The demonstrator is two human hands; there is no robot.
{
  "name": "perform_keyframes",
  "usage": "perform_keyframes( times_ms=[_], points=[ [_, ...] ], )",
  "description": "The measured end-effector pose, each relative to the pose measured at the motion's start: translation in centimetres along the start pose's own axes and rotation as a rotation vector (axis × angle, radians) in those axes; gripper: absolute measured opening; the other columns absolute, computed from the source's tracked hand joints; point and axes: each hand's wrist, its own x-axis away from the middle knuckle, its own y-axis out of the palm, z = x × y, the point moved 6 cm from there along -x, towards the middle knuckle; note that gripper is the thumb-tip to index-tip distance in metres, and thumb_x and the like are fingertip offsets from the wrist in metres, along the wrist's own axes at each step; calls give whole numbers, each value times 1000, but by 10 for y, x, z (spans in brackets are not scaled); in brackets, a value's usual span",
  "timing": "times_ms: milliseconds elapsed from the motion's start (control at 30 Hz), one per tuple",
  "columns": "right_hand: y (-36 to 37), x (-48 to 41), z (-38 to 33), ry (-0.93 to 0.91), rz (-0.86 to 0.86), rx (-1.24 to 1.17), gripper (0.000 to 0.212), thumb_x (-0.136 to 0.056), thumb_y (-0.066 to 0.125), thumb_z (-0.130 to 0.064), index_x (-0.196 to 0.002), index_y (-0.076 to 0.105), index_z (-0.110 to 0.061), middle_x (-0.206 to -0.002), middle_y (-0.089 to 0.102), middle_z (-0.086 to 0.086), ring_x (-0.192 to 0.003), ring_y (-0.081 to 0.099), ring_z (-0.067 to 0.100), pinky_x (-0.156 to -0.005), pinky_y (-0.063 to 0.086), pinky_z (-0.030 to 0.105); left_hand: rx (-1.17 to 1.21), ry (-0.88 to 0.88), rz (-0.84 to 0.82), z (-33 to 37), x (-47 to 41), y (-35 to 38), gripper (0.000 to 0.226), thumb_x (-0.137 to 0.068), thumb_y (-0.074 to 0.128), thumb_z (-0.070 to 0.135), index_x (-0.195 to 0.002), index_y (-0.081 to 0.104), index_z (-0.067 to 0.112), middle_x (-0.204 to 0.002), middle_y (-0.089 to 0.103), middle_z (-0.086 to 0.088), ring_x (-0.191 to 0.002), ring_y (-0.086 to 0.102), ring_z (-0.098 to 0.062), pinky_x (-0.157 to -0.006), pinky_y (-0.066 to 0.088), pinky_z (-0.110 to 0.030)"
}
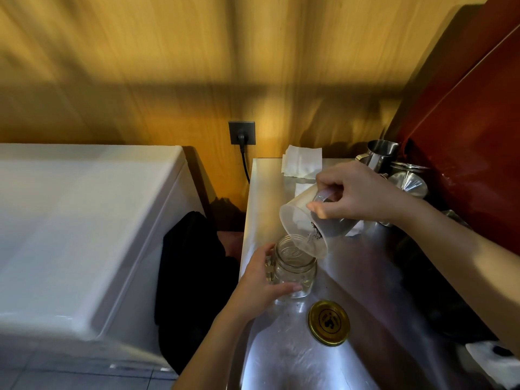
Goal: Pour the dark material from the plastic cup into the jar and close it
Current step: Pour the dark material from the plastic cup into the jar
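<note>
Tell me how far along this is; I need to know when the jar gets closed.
Done: the jar stands open on the steel counter, its gold lid lying beside it. In hand: the left hand steadies the jar while the right hand tips the plastic cup over its mouth; dark material sits near the cup's rim. Left: finish pouring, then fit the lid.

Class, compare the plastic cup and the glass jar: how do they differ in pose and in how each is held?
The plastic cup is tilted and lifted off the counter; the glass jar stands upright on it. The right hand grips the cup near its base; the left hand steadies the jar's side. Both are see-through and open.
</note>
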Motion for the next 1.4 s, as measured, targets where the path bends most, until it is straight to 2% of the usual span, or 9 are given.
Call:
perform_keyframes(
  times_ms=[333,467,600,700,833,1000,1133,1267,1400],
  points=[
    [9,-6,-14,-102,-69,182,45,-73,68,-36,-49,29,-30,-51,40,-5,-52,36,14,-50,26,31,-13,30,6,2,1,-2,82,-56,85,41,-121,36,40,-118,45,22,-106,41,20,-80,34,1],
    [9,-6,-20,-151,-72,240,44,-73,64,-39,-50,29,-29,-53,44,1,-53,39,19,-50,27,31,-47,49,13,3,2,-2,79,-58,85,42,-119,36,41,-117,43,24,-104,37,24,-78,30,4],
    [2,-8,-25,-164,-74,261,39,-71,56,-47,-50,28,-30,-51,38,-4,-52,37,16,-49,26,29,-91,56,17,4,3,-3,77,-60,83,46,-119,34,44,-115,40,26,-104,34,26,-77,29,5],
    [4,-7,-26,-168,-92,268,38,-71,56,-46,-51,29,-30,-52,40,-2,-54,39,18,-50,30,32,-94,52,16,4,3,-3,77,-60,81,49,-120,34,42,-118,43,18,-105,38,19,-77,32,2],
    [6,-5,-27,-166,-76,278,37,-70,58,-44,-53,37,-19,-55,48,6,-56,42,22,-52,37,41,-98,38,14,5,3,-1,77,-58,78,55,-120,33,43,-123,45,12,-106,43,6,-78,31,-4],
    [10,-3,-33,-240,-77,303,38,-71,61,-42,-53,37,-19,-53,43,2,-53,37,18,-50,35,38,-116,31,26,1,2,0,77,-60,79,54,-119,30,47,-121,42,17,-109,41,0,-80,28,-6],
    [14,-3,-35,-275,-70,320,39,-72,62,-42,-53,35,-20,-52,41,0,-52,35,17,-50,32,34,-128,48,27,1,2,0,78,-60,80,53,-122,32,45,-120,44,19,-104,42,9,-78,31,-4],
    [14,-2,-38,-299,-51,332,36,-72,58,-42,-55,37,-19,-53,43,2,-53,37,20,-51,34,36,-134,53,28,1,3,0,79,-59,78,56,-122,31,46,-111,40,31,-103,36,22,-75,31,-1],
    [20,-1,-43,-334,-77,359,38,-73,66,-37,-56,39,-17,-54,46,5,-54,40,23,-54,36,37,-123,57,37,1,2,-1,77,-58,77,57,-118,30,50,-111,41,31,-105,35,24,-75,32,1]
  ],
)
